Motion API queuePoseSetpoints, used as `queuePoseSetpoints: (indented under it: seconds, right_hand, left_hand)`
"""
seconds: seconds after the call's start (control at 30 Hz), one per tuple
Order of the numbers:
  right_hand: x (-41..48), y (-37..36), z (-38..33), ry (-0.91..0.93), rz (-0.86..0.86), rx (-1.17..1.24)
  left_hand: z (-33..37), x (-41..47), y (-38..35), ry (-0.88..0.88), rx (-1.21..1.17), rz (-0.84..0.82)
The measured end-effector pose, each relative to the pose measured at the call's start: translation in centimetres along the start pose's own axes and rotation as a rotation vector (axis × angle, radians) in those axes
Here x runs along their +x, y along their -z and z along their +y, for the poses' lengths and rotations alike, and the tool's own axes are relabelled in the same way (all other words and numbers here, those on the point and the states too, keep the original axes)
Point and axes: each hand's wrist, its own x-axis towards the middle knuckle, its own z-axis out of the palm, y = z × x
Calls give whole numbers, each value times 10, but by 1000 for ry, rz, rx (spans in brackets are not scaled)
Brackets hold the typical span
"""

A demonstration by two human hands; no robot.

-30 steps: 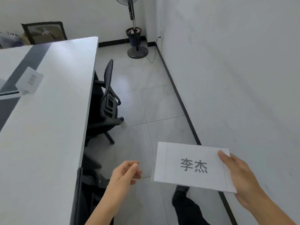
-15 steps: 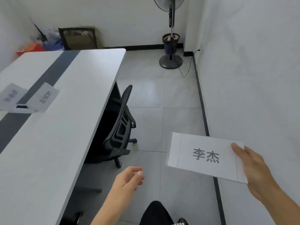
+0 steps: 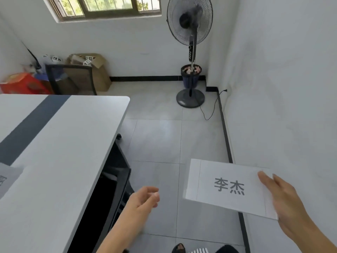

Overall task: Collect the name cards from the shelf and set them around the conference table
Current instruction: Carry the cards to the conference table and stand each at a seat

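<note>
A white worktop with a dark stripe filled the left, another card's corner lying at its near left edge. The left hand hung empty over the tiled floor, fingers loosely curled. To its right, the white name card, printed 李杰, was pinched at its right edge by the right hand. A standing fan stood far off by the wall.

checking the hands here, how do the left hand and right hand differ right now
The right hand pinches the name card by its right edge; the left hand holds nothing. The left hand's fingers are loosely curled, nearer the conference table; the right hand is nearer the wall. Both are bare and raised over the tiled floor.
</note>
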Motion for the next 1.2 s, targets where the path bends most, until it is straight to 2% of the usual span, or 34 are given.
queuePoseSetpoints:
  seconds: [0.2,0.47,0.57,0.7,0.93,1.2]
  right_hand:
    - [160,-11,-71,0,52,81]
    - [384,-45,-164,24,-79,42]
    - [444,-72,-201,29,-160,-10]
    - [518,-120,-236,34,-253,-55]
    - [636,-235,-288,18,-306,-107]
    - [745,-383,-381,61,-398,-187]
  left_hand:
    - [104,151,-19,-66,20,-55]
    - [190,306,-59,48,31,-95]
    - [209,348,-51,50,13,-3]
    - [220,411,-27,110,-73,117]
    - [244,555,55,202,-161,189]
    - [340,693,183,71,-194,309]
